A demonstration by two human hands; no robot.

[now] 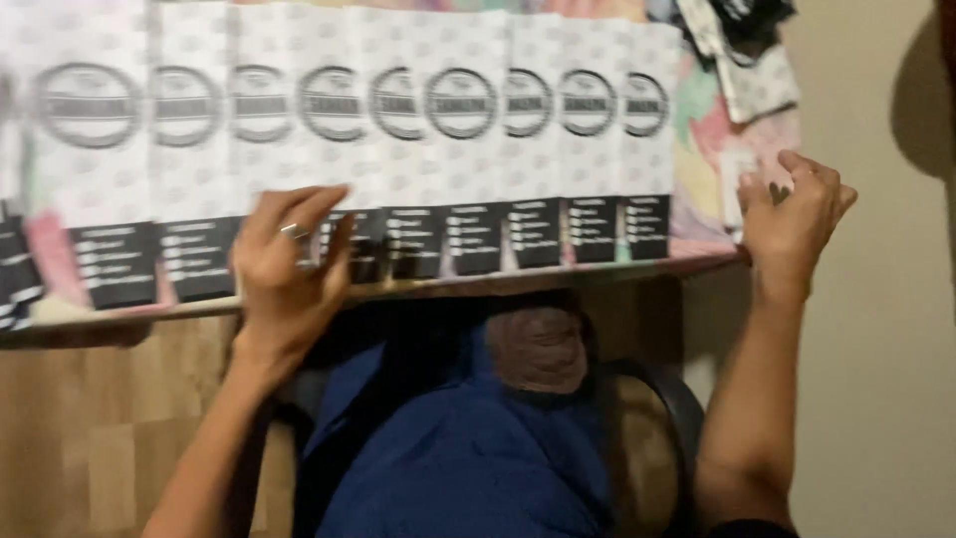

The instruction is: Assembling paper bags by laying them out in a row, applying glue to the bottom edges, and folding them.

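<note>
The left hand's fingers (299,214) are spread apart and laid flat over the lower edge of a row of white cards (398,130), a ring showing on one of them; the left hand (284,274) presses rather than pinches, its palm near the front lip of the counter (418,287). The right hand (792,219), off at three o'clock from the left, curls its fingers loosely around the counter's far end, where a few smaller printed slips (747,90) lie; whether it actually clamps one cannot be told through the blur. The cards lie overlapping in a fanned row across the counter, from nine o'clock to about two o'clock, each white with a grey ring mark and a black band at the bottom. They look thin, light and smooth, likely to slide over one another and to crease if pinched hard, so the black lower edge seems the safest place to take hold. Below the counter sits blue cloth (448,448) and a dark chair back (677,399).
</note>
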